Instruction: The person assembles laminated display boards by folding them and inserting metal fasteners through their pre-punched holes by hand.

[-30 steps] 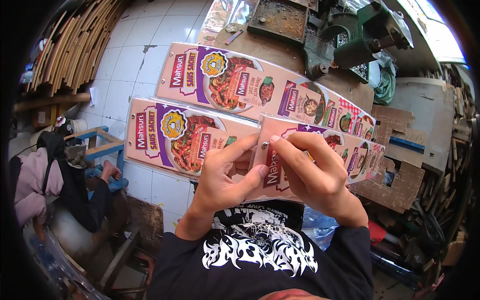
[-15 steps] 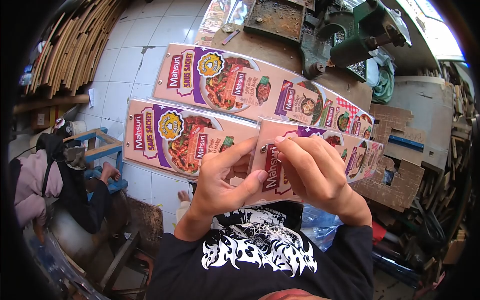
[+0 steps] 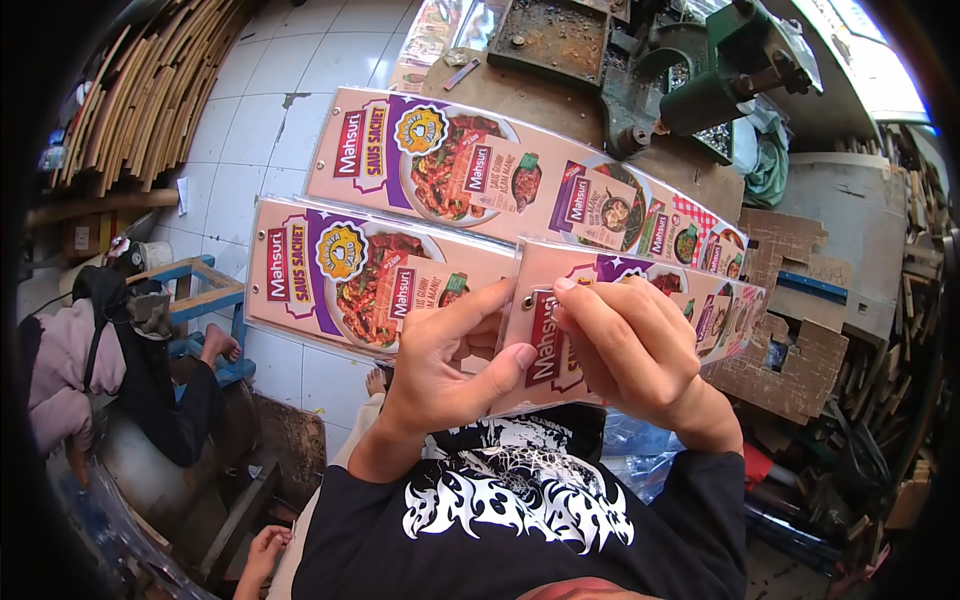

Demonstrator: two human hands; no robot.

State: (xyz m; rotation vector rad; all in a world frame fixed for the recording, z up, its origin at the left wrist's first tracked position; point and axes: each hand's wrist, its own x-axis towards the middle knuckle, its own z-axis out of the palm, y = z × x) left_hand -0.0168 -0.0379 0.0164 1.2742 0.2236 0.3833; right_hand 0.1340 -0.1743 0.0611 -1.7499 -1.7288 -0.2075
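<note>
A glossy, plastic-covered Mahsuri sauce display card (image 3: 543, 352) lies in front of my chest, its left end in my left hand (image 3: 445, 355). The thumb presses on the card's face; the other fingers reach under its edge. My right hand (image 3: 640, 345) is over the card with fingers curled together, the fingertips close to a small metal eyelet (image 3: 528, 301) near the left edge. What those fingertips pinch is hidden. Just beyond, a stack of matching cards (image 3: 285, 305) sticks out to the left, and another stack of cards (image 3: 330, 175) lies farther back.
A green press machine (image 3: 715, 75) stands at the back right, beside a metal tray (image 3: 550, 45) of small parts. Worn brown boards (image 3: 790, 370) lie at the right. Wooden strips (image 3: 150, 90) are piled at far left. Another person's hand (image 3: 268, 550) shows at lower left.
My right hand has shifted very slightly at the eyelet, while my left hand and the card stay put. Another person's hand has come into view at lower left, and a foot has moved.
</note>
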